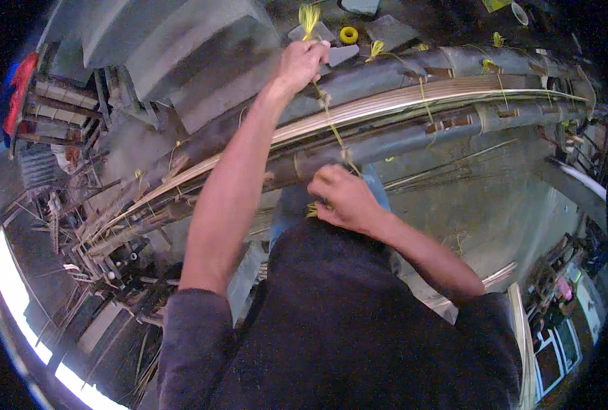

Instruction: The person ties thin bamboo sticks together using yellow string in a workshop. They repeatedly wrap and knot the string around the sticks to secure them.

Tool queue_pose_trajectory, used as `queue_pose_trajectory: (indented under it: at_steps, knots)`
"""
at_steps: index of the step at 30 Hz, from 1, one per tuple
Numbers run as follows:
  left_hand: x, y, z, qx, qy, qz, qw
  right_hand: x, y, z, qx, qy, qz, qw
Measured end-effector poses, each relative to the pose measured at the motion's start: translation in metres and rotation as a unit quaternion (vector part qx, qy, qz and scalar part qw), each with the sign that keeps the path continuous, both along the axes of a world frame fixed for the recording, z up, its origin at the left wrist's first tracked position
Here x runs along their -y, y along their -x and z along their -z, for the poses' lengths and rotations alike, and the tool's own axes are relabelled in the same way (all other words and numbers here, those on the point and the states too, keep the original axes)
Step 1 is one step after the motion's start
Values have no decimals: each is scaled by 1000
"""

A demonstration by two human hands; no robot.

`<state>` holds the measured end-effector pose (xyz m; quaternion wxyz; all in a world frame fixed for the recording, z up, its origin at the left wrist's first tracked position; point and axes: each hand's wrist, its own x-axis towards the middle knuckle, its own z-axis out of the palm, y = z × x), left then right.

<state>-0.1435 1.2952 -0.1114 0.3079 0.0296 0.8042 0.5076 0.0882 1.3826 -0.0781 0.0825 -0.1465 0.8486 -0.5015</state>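
Observation:
A long bundle of thin pale slats (379, 104) lies between two dark poles, a far pole (384, 76) and a near pole (389, 135). Yellow cords cross it at intervals. Over the far pole, my left hand (300, 67) is closed on a yellow cord bundle (308, 20), whose loose loops stick up past the fingers. My right hand (348, 198) is closed just on my side of the near pole, with a second yellow cord bundle (312, 210) showing beside the thumb. Between the hands a taut yellow cord (334, 127) runs across the slats.
A yellow ring-shaped roll (348, 35) sits beyond the far pole, near a flat grey slab (390, 31). More yellow cord tufts (375, 48) hang along that pole. Red cloth (21, 92) and stacked wood lie at the left; a cluttered blue-framed item (557, 352) stands lower right.

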Motion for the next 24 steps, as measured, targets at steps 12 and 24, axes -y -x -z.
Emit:
queue_pose_trajectory:
  at_steps: [12, 24]
  knots:
    - [149, -24, -110, -555, 227, 496, 629, 66, -145, 10, 251, 63, 186, 948]
    - [195, -158, -28, -372, 44, 46, 926, 81, 46, -183, 15, -167, -15, 986]
